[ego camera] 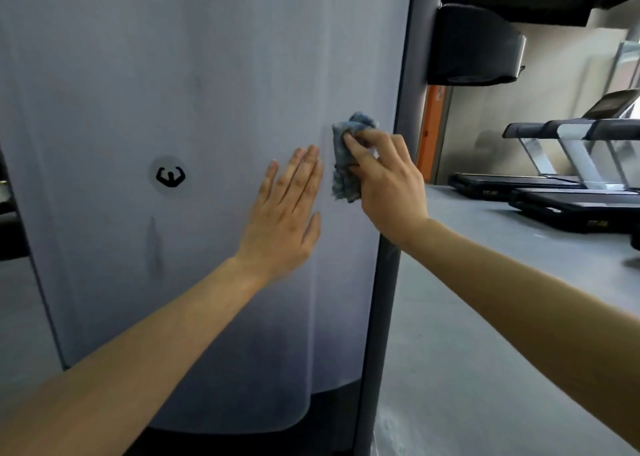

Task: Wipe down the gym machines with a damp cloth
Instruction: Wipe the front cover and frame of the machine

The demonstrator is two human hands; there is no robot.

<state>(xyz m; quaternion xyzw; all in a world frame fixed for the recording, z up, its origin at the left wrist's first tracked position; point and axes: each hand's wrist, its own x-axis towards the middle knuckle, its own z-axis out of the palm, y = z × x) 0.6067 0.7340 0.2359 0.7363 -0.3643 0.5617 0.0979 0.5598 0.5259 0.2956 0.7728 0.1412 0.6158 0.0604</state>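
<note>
Gripping cloth [346, 164] in right hand [388, 185] | left hand [284, 220] flat beside it, on panel [173, 74]

A smooth pale grey floor [450, 369] reaches a plain beige wall [536, 92], where a narrow orange vertical strip [431, 133] and black treadmills with silver uprights [568, 209] stand in soft light.
</note>
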